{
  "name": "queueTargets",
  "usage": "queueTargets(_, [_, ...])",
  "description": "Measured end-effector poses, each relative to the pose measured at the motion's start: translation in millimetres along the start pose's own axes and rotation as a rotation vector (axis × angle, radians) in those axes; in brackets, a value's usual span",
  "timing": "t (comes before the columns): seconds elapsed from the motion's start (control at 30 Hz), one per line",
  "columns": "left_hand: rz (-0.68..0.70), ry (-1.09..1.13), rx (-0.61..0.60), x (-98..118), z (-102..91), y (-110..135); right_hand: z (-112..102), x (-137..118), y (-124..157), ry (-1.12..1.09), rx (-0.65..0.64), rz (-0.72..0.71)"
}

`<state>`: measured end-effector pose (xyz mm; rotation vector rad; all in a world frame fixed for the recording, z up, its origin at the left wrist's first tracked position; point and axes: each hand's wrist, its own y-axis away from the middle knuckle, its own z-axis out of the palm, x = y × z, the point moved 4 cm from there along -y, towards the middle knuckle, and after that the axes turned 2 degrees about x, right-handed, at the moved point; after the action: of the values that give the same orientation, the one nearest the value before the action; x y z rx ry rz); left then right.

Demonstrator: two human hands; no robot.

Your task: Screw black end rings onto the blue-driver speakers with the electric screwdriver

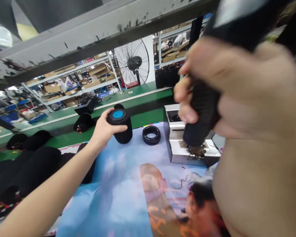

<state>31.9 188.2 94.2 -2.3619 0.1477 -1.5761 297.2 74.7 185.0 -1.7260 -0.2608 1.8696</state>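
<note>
My left hand reaches forward and grips a black cylindrical speaker with a blue round end cap, which stands tilted on the printed sheet. My right hand, close to the camera and blurred, is wrapped around a black power screwdriver handle held upright. The tool's tip points down over a metal fixture box. A black ring part lies on the sheet between the speaker and the fixture.
Several black fabric-covered speaker bodies lie at the left. A green conveyor belt runs behind the sheet. A floor fan and shelves with cardboard boxes stand beyond. A grey metal beam crosses overhead.
</note>
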Motion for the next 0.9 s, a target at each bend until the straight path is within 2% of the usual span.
queueTargets(0.07, [-0.042, 0.080, -0.079, -10, -16.5, 44, 20, 16, 4, 0.206, -0.137, 0.078])
queueTargets(0.17, [-0.105, 0.199, -0.212, -28, -27.3, 102, 44, 52, 13, 0.689, -0.375, 0.345])
queueTargets(0.27, [-0.111, 0.281, -0.315, -40, -29.9, 135, 61, 80, 18, 0.955, -0.499, 0.506])
queueTargets(0.4, [-0.087, 0.304, -0.389, -45, -30.5, 143, 69, 100, 14, 1.142, -0.522, 0.622])
queueTargets(0.57, [-0.017, 0.226, -0.415, -37, -23.8, 141, 73, 110, 11, 1.307, -0.534, 0.666])
queueTargets(0.77, [-0.038, 0.254, -0.400, -35, -17.0, 142, 86, 136, 26, 1.439, -0.703, 0.743])
queueTargets(0.9, [-0.070, 0.273, -0.383, -38, -18.3, 142, 91, 142, 29, 1.496, -0.758, 0.769])
